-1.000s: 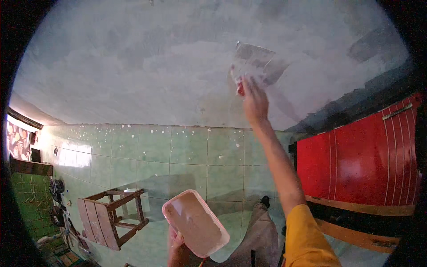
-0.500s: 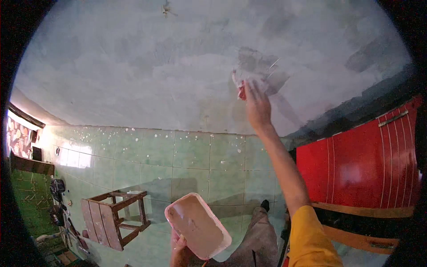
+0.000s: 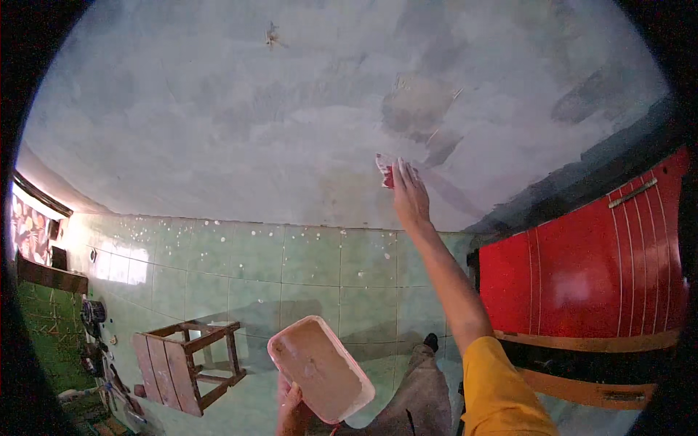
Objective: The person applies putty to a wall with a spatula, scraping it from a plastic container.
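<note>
My right hand [image 3: 412, 196] reaches up to the grey plastered wall [image 3: 218, 123], its fingers pressed over a thin red piece smeared with white [image 3: 386, 173]. Whether that piece is a scraper or a folded cloth does not show. Just above the fingers lies a darker, damp-looking patch [image 3: 418, 109] with small light streaks. Low in front of me, my left hand [image 3: 291, 407] grips the near left side of a rectangular plastic tub [image 3: 358, 367], with the thumb on its rim. The tub has a pinkish, smeared edge, and its inside looks pale brown.
Below the plaster runs a pale green tiled surface [image 3: 313, 254] speckled with white drops. A small wooden stool [image 3: 171, 370] is at the lower left. Red panelled furniture with a wooden edge [image 3: 574, 283] stands at the right. Dark items [image 3: 92, 312] sit along the left side.
My right hand has come down the wall toward me with the red piece, uncovering more of the dark patch. The left hand and tub stay nearly in place.
</note>
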The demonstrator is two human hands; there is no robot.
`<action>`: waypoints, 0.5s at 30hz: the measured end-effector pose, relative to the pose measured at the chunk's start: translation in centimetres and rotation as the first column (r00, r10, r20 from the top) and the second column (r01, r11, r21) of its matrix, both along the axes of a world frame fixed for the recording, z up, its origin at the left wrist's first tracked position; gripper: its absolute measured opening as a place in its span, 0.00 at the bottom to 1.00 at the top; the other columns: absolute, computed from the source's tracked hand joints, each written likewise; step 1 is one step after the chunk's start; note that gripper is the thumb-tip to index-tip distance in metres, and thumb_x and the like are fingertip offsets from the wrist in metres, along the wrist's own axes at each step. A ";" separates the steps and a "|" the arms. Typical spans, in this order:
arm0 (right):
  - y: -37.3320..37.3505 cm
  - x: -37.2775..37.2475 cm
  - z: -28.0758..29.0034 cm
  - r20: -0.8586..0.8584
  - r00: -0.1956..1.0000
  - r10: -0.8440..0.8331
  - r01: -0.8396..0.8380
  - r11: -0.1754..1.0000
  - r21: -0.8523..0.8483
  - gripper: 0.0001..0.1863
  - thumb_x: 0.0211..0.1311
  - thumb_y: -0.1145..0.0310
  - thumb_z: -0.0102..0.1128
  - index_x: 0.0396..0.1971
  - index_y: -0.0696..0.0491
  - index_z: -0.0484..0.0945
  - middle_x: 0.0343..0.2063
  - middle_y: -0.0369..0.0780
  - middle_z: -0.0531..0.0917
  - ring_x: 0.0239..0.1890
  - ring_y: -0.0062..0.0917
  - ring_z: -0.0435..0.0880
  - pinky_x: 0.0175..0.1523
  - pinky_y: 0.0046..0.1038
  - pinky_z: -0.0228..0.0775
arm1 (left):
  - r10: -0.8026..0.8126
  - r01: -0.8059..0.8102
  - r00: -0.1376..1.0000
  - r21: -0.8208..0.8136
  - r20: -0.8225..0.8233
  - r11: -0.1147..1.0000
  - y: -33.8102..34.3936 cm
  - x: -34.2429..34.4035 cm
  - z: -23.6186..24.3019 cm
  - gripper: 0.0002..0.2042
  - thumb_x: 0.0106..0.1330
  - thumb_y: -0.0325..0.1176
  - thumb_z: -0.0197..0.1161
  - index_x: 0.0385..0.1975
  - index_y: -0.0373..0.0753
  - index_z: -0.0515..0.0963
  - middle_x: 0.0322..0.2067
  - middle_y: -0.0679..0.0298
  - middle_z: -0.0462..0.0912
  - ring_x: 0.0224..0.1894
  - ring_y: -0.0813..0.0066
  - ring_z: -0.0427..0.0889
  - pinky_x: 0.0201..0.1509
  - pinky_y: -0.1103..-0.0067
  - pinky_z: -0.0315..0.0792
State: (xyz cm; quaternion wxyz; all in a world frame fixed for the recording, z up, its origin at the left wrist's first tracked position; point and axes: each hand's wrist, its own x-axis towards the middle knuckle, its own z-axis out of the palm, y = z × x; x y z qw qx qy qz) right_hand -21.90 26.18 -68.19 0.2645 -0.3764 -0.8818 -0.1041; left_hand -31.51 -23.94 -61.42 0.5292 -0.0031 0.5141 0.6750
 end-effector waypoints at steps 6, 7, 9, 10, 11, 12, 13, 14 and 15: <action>0.8 -1.6 17.1 -0.214 0.976 0.032 0.020 0.972 0.234 0.25 0.61 0.77 0.51 0.61 0.58 0.71 0.56 0.48 0.78 0.60 0.42 0.76 0.62 0.40 0.68 | 0.064 -0.066 0.997 0.027 0.053 0.997 -0.1 0.0 1.8 0.41 0.62 0.43 0.70 0.70 0.39 0.54 0.62 0.56 0.70 0.61 0.58 0.73 0.63 0.61 0.71; 1.6 -2.4 19.2 -0.213 0.976 0.041 0.031 0.946 0.323 0.25 0.61 0.77 0.51 0.60 0.57 0.71 0.56 0.48 0.78 0.59 0.42 0.76 0.60 0.40 0.69 | 0.054 -0.064 0.995 0.106 0.087 0.992 -0.2 0.1 1.5 0.41 0.61 0.44 0.70 0.70 0.39 0.54 0.61 0.56 0.70 0.61 0.58 0.74 0.63 0.60 0.71; 1.9 -2.9 19.3 -0.208 0.977 0.045 0.046 0.910 0.411 0.25 0.60 0.77 0.52 0.60 0.57 0.72 0.56 0.48 0.79 0.59 0.42 0.77 0.59 0.39 0.70 | 0.037 -0.060 0.992 0.186 0.123 0.981 -0.9 -0.2 -0.1 0.41 0.61 0.44 0.71 0.69 0.39 0.55 0.61 0.56 0.71 0.61 0.58 0.74 0.62 0.60 0.71; 2.0 -2.5 17.5 -0.168 0.985 0.038 0.028 0.926 0.376 0.26 0.60 0.77 0.52 0.60 0.57 0.72 0.55 0.48 0.79 0.59 0.42 0.77 0.59 0.40 0.71 | -0.052 0.065 0.995 0.155 -0.084 0.986 -1.6 -0.6 -1.9 0.33 0.67 0.44 0.62 0.67 0.39 0.59 0.59 0.57 0.72 0.58 0.59 0.75 0.60 0.62 0.73; 2.0 -3.2 14.9 -0.152 0.987 0.051 0.002 0.944 0.330 0.26 0.59 0.77 0.53 0.60 0.56 0.72 0.55 0.47 0.79 0.58 0.42 0.77 0.59 0.40 0.71 | -0.128 0.162 0.944 0.087 -0.304 0.983 -2.4 -1.1 -3.3 0.26 0.73 0.45 0.54 0.65 0.38 0.62 0.58 0.57 0.74 0.56 0.60 0.77 0.58 0.63 0.75; 1.9 -2.4 11.8 -0.090 0.994 0.063 -0.036 0.959 0.282 0.26 0.59 0.77 0.53 0.60 0.56 0.72 0.54 0.47 0.80 0.58 0.42 0.77 0.59 0.40 0.71 | -0.139 0.173 0.945 0.092 -0.295 0.981 -2.4 -0.9 -4.7 0.26 0.73 0.45 0.54 0.65 0.38 0.62 0.58 0.57 0.74 0.56 0.60 0.77 0.58 0.63 0.75; 1.7 -1.9 9.0 -0.038 0.996 0.085 -0.074 0.970 0.230 0.26 0.59 0.76 0.54 0.60 0.56 0.72 0.54 0.47 0.80 0.58 0.43 0.77 0.59 0.40 0.72 | -0.116 0.137 0.957 0.060 -0.265 0.989 -2.5 -0.7 -5.9 0.26 0.73 0.46 0.55 0.65 0.38 0.62 0.58 0.57 0.74 0.56 0.60 0.77 0.58 0.63 0.75; 1.3 -2.5 6.9 -0.057 0.994 0.095 -0.081 0.972 0.222 0.26 0.59 0.76 0.54 0.60 0.56 0.72 0.54 0.47 0.80 0.58 0.43 0.77 0.59 0.40 0.72 | -0.080 0.086 0.964 0.013 -0.254 0.996 -3.2 -1.1 -6.1 0.26 0.73 0.46 0.55 0.65 0.38 0.62 0.58 0.57 0.74 0.56 0.60 0.77 0.58 0.63 0.74; 1.5 -1.3 5.4 -0.018 0.996 0.082 -0.079 0.989 0.123 0.26 0.59 0.76 0.54 0.60 0.56 0.72 0.52 0.46 0.81 0.57 0.43 0.77 0.58 0.39 0.72 | -0.095 0.102 0.966 0.016 -0.242 0.995 -1.8 -0.4 -4.3 0.26 0.73 0.46 0.55 0.65 0.38 0.62 0.58 0.57 0.74 0.56 0.60 0.77 0.58 0.63 0.74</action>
